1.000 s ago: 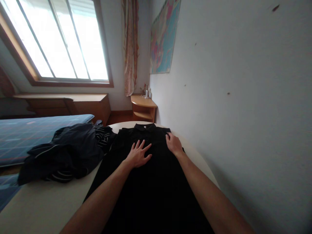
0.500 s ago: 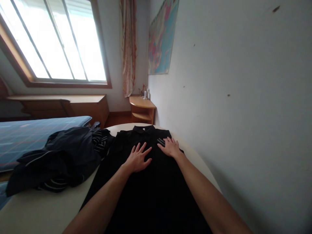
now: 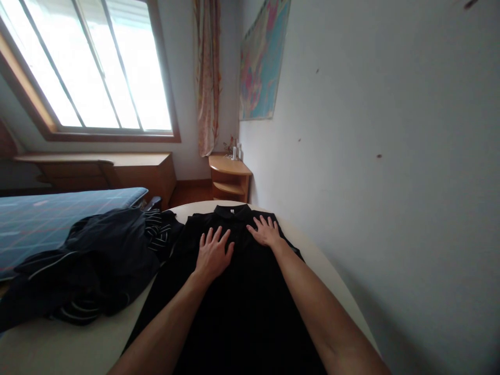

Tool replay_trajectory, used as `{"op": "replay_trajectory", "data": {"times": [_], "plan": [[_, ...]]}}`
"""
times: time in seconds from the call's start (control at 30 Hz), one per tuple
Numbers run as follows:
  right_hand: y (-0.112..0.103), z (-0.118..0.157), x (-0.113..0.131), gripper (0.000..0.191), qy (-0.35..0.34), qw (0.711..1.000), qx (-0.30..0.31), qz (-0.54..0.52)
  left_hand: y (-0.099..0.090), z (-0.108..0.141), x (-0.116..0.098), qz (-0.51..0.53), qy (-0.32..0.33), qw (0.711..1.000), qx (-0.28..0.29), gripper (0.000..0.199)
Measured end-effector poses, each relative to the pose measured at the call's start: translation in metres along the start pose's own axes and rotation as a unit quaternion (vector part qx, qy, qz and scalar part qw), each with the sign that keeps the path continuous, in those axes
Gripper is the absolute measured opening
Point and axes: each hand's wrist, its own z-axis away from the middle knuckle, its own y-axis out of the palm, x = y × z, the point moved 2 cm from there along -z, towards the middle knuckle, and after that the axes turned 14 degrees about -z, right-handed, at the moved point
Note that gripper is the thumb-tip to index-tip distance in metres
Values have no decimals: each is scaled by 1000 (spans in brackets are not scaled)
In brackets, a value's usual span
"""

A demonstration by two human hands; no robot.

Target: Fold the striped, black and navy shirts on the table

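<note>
A black collared shirt (image 3: 250, 307) lies spread on a pale round-edged table (image 3: 339, 276), its collar at the far end with a small white label inside. My left hand (image 3: 213, 252) rests flat on the left side of its chest, fingers spread. On the right side, just below the shoulder, my right hand (image 3: 265, 232) lies with its fingers apart, covering the striped patch on the chest. Neither hand grips the cloth. The lower part of the shirt runs out of view between my forearms.
Left of the shirt, a heap of dark clothes with striped trim (image 3: 105, 260) sits on the table, beside a blue checked mattress (image 3: 70, 208). A white wall (image 3: 390, 208) stands close on the right. Farther off are a wooden corner shelf (image 3: 230, 165) and a desk (image 3: 140, 159).
My left hand has shifted slightly left across the chest. The right hand has slid a little left and now hides the stripes. The camera view has moved slightly.
</note>
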Motion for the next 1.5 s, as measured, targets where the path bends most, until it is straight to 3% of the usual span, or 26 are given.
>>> {"op": "replay_trajectory", "data": {"times": [0.1, 0.4, 0.63, 0.83, 1.03, 1.1, 1.2, 1.27, 1.5], "plan": [[-1, -4, -2, 83, 10, 1000, -9, -2, 7, -4, 13, -31, -79, 996, 39, 61], [-10, 8, -12, 65, -64, 995, -64, -35, 19, -7, 23, -36, -88, 993, 68, 66], [-15, 26, -28, 80, -33, 999, -29, 20, 21, -9, 24, -47, -86, 991, 94, 72], [-9, 46, -22, 85, -80, 997, 4, 21, 16, -13, 21, -46, -86, 987, 129, 80], [-6, 50, -18, 87, -79, 996, 19, 23, 10, -20, 14, -46, -101, 986, 128, 81], [-6, 48, -18, 87, -79, 997, 17, 21, 10, -25, 10, -53, -80, 990, 105, 76], [-5, 47, -19, 85, -89, 996, -4, 20, 10, -34, 3, -39, 10, 998, 56, 64], [-5, 48, -18, 82, -99, 995, -25, 15, 14, -41, 1, -17, 58, 997, 52, 60], [-9, 58, -13, 54, -153, 982, -108, -15, 30, -62, 5, 5, 48, 994, 99, 63]]}}
